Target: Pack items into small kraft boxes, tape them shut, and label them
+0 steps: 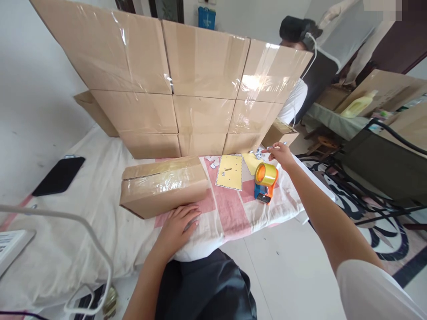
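My left hand (182,226) lies flat on the pink and white cloth, fingers stretched out, against the lower front edge of a taped cardboard box (163,184). On the right, my right hand (280,155) reaches out with its index finger extended beside a small pile of paper cutouts (258,153). Whether a fingertip touches one cannot be made out. Below that hand, a roll of yellow tape (271,174) sits in an orange and blue tape dispenser (263,192). A yellow paper sheet (230,172) with small marks lies flat to the left, with another yellow sheet (251,163) beside it.
A tall wall of taped cardboard boxes (203,75) stands across the back. Behind its right end sits another person (296,100), partly hidden. A black tablet-like object (60,176) lies at left, near a white bent tube (90,231). A dark green folding chair (390,164) stands right.
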`<action>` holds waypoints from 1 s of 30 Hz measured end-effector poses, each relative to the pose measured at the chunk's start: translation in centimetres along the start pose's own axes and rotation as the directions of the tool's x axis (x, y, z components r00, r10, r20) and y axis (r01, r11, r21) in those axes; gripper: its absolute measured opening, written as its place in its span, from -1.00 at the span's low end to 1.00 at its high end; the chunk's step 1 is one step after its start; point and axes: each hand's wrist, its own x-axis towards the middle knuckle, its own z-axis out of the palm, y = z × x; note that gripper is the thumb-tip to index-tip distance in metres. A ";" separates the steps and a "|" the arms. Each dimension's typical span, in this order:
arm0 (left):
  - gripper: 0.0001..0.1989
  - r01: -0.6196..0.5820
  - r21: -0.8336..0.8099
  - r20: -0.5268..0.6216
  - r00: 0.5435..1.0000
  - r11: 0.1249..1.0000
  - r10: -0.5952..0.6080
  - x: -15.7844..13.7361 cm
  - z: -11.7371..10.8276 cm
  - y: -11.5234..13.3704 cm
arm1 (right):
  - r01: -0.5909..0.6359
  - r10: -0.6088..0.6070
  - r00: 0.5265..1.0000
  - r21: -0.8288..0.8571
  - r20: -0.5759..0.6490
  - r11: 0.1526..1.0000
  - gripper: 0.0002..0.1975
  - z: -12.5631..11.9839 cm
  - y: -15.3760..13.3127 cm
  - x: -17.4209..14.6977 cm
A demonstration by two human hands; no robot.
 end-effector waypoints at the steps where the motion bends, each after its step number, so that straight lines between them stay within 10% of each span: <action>1: -0.69 0.000 -0.003 -0.002 1.000 1.000 0.000 0.0 0.0 0.0 | -0.001 0.001 1.000 -0.009 -0.008 1.000 -0.51 0.2 -0.1 0.1; 13: -0.70 0.049 -0.082 -0.012 0.999 0.995 -0.051 -0.1 -0.4 0.3 | -0.189 0.188 0.980 -0.012 -0.071 0.982 -0.62 0.8 0.3 -0.7; 21: -0.69 0.078 -0.112 0.006 0.997 0.991 -0.078 -0.1 -0.6 0.4 | -0.014 0.031 0.997 0.231 -0.071 0.973 -0.75 2.6 -5.7 -2.4; 24: -0.68 0.092 -0.124 0.010 0.996 0.988 -0.092 0.3 -0.6 0.4 | 0.120 -0.151 0.989 0.576 0.005 0.808 -0.68 6.4 -8.8 -5.5; 30: -0.73 -0.016 0.031 -0.173 0.985 0.999 0.021 -1.6 -1.1 0.4 | -0.163 -0.142 0.913 0.663 0.382 0.731 -0.57 19.2 -9.3 -11.6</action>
